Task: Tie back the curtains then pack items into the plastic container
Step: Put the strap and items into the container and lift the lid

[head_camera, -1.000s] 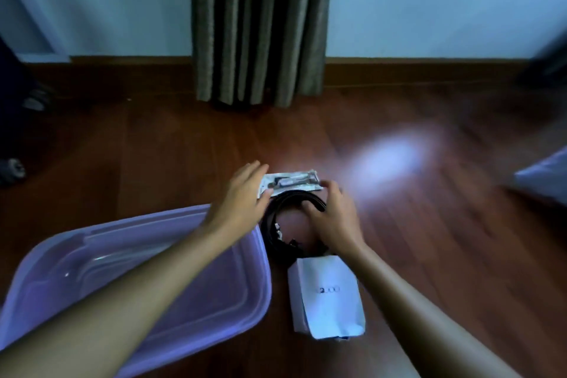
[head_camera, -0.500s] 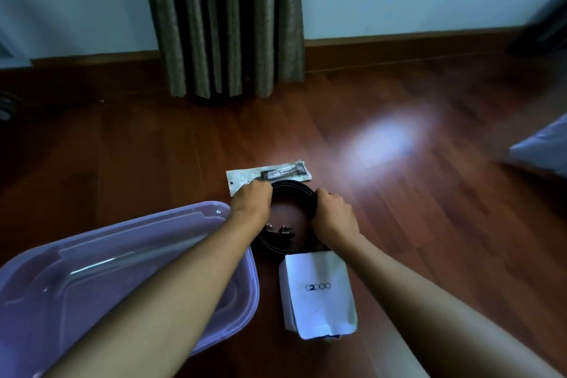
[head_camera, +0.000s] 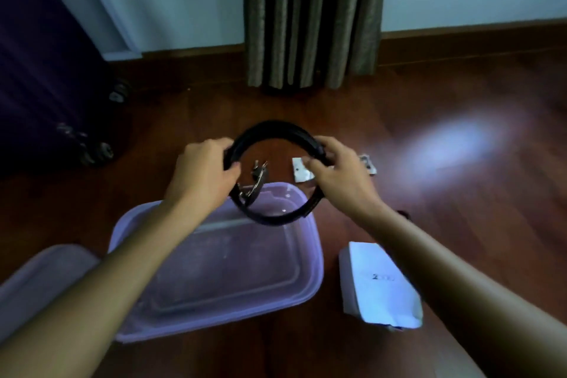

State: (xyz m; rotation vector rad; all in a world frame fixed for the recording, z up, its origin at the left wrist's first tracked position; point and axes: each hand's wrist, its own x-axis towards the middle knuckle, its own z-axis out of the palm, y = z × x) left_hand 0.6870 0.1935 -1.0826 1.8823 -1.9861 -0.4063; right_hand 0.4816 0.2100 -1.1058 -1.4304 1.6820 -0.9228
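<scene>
A coiled black belt (head_camera: 277, 129) with a metal buckle (head_camera: 256, 181) hangs in the air over the far end of the clear purple plastic container (head_camera: 316, 258). My left hand (head_camera: 204, 175) grips the coil's left side and my right hand (head_camera: 340, 173) grips its right side. The container sits open on the wooden floor, and nothing shows inside it. A white paper bag (head_camera: 379, 282) lies right of the container. A small flat white packet (head_camera: 302, 170) lies on the floor, partly hidden behind my right hand. The olive curtain (head_camera: 311, 15) hangs gathered against the wall.
The container's lid (head_camera: 46, 267) lies at the lower left. A dark wheeled suitcase (head_camera: 46, 95) stands at the left by the wall. Wooden floor stretches to the right, with a bright light patch (head_camera: 451, 144) on it.
Both hands lifted the coiled belt off the floor and carried it left, over the container. The view shifted, so the suitcase and lid came into sight.
</scene>
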